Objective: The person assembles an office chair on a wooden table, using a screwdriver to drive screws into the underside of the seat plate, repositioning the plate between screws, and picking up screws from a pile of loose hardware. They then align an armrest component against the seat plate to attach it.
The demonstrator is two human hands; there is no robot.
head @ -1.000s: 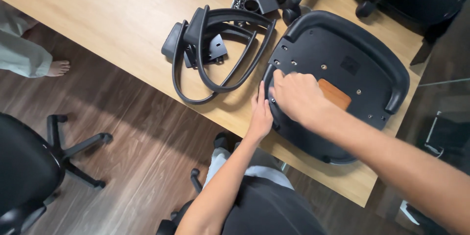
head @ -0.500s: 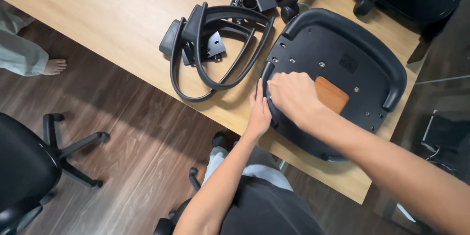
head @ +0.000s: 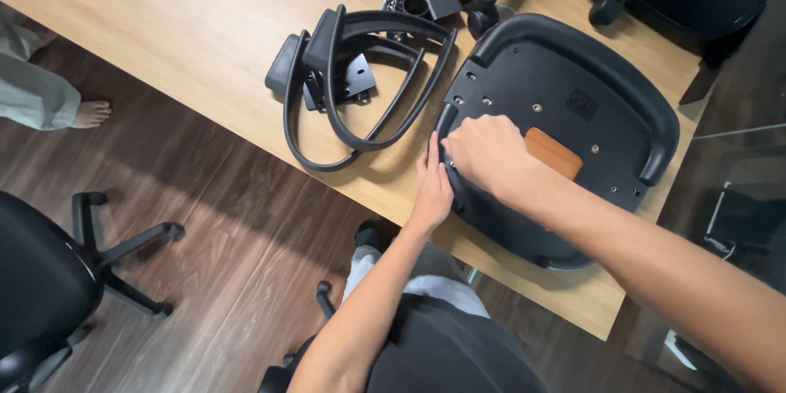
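Wooden table (head: pixel 164 24): your left hand (head: pixel 434 184) lies flat, fingers extended, against the upturned chair seat (head: pixel 565 82); your right hand (head: pixel 483 151) rests curled on its underside, grasp indiscernible.

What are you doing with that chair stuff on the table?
A person sits at a wooden table with an upside-down black chair seat on it. The left hand lies flat against the seat's near edge, and the right hand is closed on the underside near some screw holes; whether it holds anything cannot be seen. Two black armrests and other chair parts lie beside the seat, untouched.
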